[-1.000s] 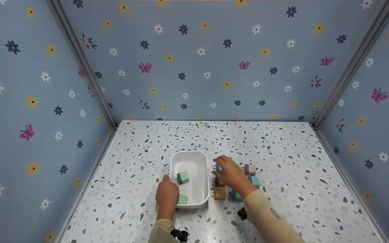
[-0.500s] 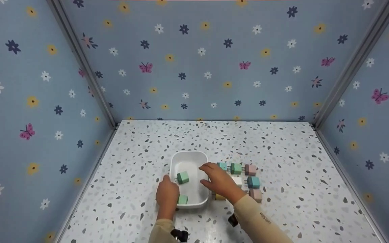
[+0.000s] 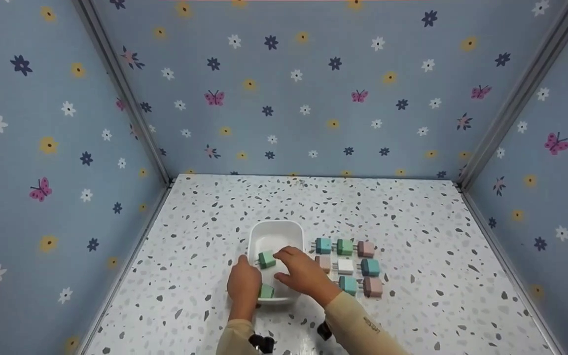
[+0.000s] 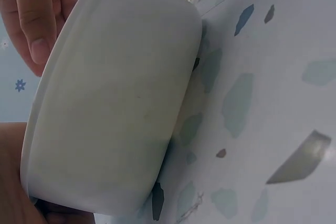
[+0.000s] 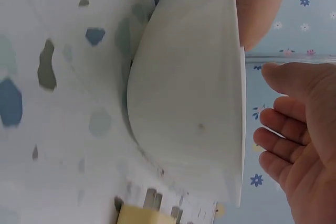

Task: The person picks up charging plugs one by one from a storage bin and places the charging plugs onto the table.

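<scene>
My left hand (image 3: pixel 244 282) grips the left rim of a white plastic container (image 3: pixel 275 224) on the speckled table. Inside lie two green charger plugs: one (image 3: pixel 267 259) near the middle, the other (image 3: pixel 267 291) at the front, partly covered by the left hand. Over the container's right side hovers my right hand (image 3: pixel 303 270), its thumb and fingers apart with nothing between them. In the head view its fingertips come close to the middle green plug. The right wrist view has the right hand's relaxed fingers (image 5: pixel 283 129) above the rim.
To the container's right, charger plugs stand in rows: blue (image 3: pixel 323 245), green (image 3: pixel 345 246), pink (image 3: pixel 366 249), white (image 3: pixel 345 266) and teal (image 3: pixel 370 267) among them. A yellow plug (image 5: pixel 144 216) sits close by the container. Flower-patterned walls (image 3: pixel 303 88) enclose the table.
My right hand has moved left from over the rows of plugs, across the container's right rim, to above its inside. The left hand has stayed at the left rim.
</scene>
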A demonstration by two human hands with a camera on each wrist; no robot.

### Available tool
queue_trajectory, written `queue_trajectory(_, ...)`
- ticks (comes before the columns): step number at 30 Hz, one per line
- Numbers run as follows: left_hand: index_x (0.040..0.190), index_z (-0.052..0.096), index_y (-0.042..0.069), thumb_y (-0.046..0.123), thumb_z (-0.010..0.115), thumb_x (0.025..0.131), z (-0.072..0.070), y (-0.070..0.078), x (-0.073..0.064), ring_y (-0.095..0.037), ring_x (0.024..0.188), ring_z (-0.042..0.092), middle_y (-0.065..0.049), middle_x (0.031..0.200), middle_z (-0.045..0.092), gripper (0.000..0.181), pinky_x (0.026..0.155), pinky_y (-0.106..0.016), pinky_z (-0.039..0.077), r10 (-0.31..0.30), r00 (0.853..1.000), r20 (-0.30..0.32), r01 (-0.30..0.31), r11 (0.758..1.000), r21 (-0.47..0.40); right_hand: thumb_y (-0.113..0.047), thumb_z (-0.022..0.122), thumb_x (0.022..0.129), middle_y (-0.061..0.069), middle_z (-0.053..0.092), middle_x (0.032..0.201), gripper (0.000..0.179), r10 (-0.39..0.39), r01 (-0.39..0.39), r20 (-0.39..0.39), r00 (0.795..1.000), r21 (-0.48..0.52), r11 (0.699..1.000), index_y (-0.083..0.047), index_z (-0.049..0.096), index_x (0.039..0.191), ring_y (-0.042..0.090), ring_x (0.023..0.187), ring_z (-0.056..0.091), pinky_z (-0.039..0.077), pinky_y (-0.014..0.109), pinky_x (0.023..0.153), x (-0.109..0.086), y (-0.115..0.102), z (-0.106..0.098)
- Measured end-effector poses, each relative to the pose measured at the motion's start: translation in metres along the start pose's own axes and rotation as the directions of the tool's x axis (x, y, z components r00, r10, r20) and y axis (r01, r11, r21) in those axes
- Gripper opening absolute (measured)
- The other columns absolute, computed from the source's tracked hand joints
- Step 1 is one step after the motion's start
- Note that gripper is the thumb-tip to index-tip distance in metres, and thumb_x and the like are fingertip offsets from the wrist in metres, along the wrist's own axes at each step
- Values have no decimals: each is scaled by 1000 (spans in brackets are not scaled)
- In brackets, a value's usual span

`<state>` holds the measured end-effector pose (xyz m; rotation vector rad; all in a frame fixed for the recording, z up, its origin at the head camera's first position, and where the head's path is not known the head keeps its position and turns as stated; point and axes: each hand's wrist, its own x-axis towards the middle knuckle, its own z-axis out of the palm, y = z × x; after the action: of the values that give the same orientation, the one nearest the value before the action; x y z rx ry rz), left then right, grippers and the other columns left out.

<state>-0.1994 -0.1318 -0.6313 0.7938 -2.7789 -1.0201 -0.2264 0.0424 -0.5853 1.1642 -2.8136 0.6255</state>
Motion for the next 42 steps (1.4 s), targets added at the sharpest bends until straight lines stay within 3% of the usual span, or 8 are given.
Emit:
queue_trajectory(11,136,58,0,8,52,98,2,-1,3,-39,102,71,-24,118,71,40,78,-52,54,-1,1000,-21,1,1000,-3,-26,78,91,5,68,120,42,16,-19,45,999,67,998,-7,68,127,20,110,66,51,36,98,8,-15,17)
queue_trajectory(19,135,59,-1,8,51,98,2,2,3,-37,99,71,-24,116,71,40,77,-51,53,11,999,-37,-12,1000,-26,-23,84,82,3,68,120,53,114,-131,135,984,123,984,-9,68,130,20,110,66,52,36,98,12,-21,28)
queue_trajectory(24,137,57,-1,8,50,97,2,2,3,-35,97,71,-24,117,71,41,75,-50,53,9,1000,-20,-10,1000,-29,-24,87,79,6,69,124,52,120,-146,153,981,169,975,-7,69,125,23,111,67,52,37,98,13,-20,36)
queue_trajectory(30,133,58,-1,7,52,96,1,0,4,-32,87,70,-24,110,72,39,70,-48,52,11,1000,-12,-11,1000,-14,-22,89,78,6,69,118,42,99,-129,154,983,194,972,-8,72,114,21,103,68,53,36,94,14,-23,37)
queue_trajectory(38,136,58,0,8,56,93,3,-2,3,-30,88,69,-22,112,72,43,73,-46,52,-10,1000,0,10,1000,-11,-16,87,80,-1,72,93,25,140,-193,213,967,248,949,-12,73,100,9,78,61,53,30,79,15,-27,40)
queue_trajectory(42,133,59,1,8,57,92,3,-3,3,-32,88,69,-22,111,72,42,73,-47,51,-4,1000,-19,3,1000,-24,-17,86,82,-3,70,86,19,128,-183,225,966,246,952,-16,73,95,6,72,57,51,27,73,18,-29,41)
